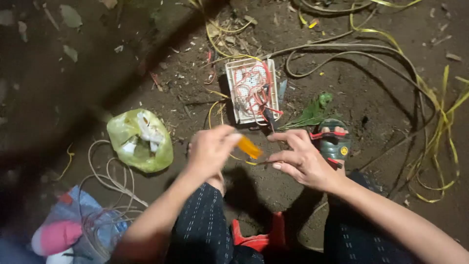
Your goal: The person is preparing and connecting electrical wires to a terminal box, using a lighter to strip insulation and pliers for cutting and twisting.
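Left hand (210,149) grips an orange-handled tool (249,146), apparently a screwdriver; right hand (300,159) pinches a thin wire (254,163) just below the breadboard (251,90)

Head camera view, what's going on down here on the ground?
A person sits low over bare dirt. Their left hand holds an orange-handled tool, apparently a small screwdriver, while the right hand pinches something thin at its tip. Just beyond lies a white board covered in red wiring. A green plastic bag, a coil of white cable and yellow strips lie around them.
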